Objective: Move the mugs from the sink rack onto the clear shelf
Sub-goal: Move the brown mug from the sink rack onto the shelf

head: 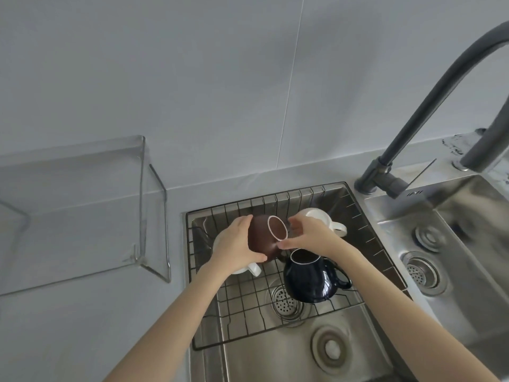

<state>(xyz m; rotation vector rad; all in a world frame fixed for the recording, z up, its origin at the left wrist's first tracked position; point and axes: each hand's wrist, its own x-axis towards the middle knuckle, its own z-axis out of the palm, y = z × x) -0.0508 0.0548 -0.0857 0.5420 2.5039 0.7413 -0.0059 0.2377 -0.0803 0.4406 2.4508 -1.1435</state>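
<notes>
A black wire sink rack [248, 307] is sitting inside the steel sink [289, 359], taking up its far part, and four mugs are crowding its far half. A white mug [322, 217] is lying toward the rack's far right corner with its handle pointing right; a second white mug [249, 268] is showing only partly from under the left wrist near the rack's left edge; a dark blue mug [308, 282] is lying on its side toward the middle, handle to the right, close in front of the right hand. A dark grey faucet [429, 106] is arching over the right side, and a round drain strainer [285, 301] is showing through the wires. The clear shelf [82, 216] is standing on the grey desk [68, 326] to the left of the sink (nothing is resting on it). The brown mug [261, 238], white-rimmed, is tilting with its mouth facing up and to the right, above the rack's far left part. The left hand [237, 244] is cupping its rounded side, fingers wrapping around it, forearm reaching in from the near edge. The right hand [308, 234] is pinching the rim, thumb and forefinger closing on it.
</notes>
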